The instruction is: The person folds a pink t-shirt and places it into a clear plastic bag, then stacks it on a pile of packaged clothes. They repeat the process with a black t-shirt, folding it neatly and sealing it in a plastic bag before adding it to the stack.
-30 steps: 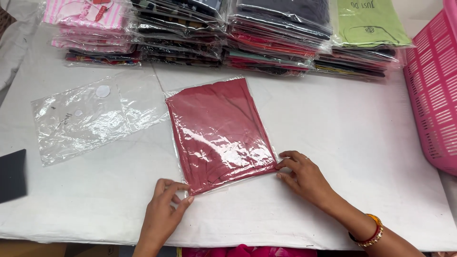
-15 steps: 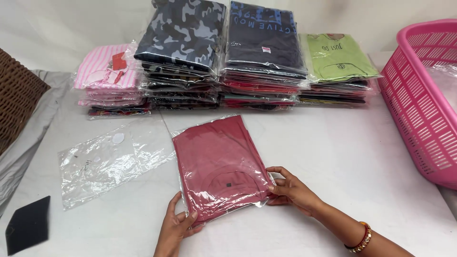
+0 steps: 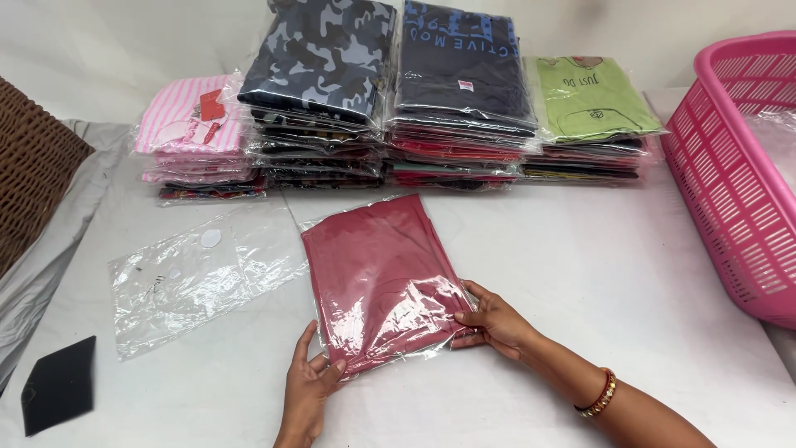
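Folded red garment point(image 3: 377, 278) is already inside its clear plastic bag point(image 3: 398, 332), lying flat on the white bench point(image 3: 580, 274) just below centre. The garment looks fully slid in; the near end of the bag, at about 6 o'clock, is loose and crinkled, and by my reading not yet closed. So: bagging done, sealing and setting aside left, as far as the view shows.

Left hand point(image 3: 308, 390) comes up from 6 o'clock, fingers spread, thumb on top of the bag's near-left corner, pinching the plastic edge. Right hand point(image 3: 493, 319) enters from 4 o'clock, forearm angled across the bench, bangle point(image 3: 599, 394) at the wrist; its fingers curl over the near-right corner, gripping plastic and cloth together. Both hands grasp the packet; neither is clenched empty or lifted clear.

Around it:
- Empty clear bag point(image 3: 195, 278) flat at 9 o'clock, apart from the packet.
- Black card point(image 3: 60, 383) at 8 o'clock, near the bench edge.
- Stacks of bagged garments point(image 3: 398, 108) across 12 o'clock, well apart.
- Pink basket point(image 3: 734, 166) at 3 o'clock.
- Brown wicker piece point(image 3: 33, 166) at 10 o'clock.
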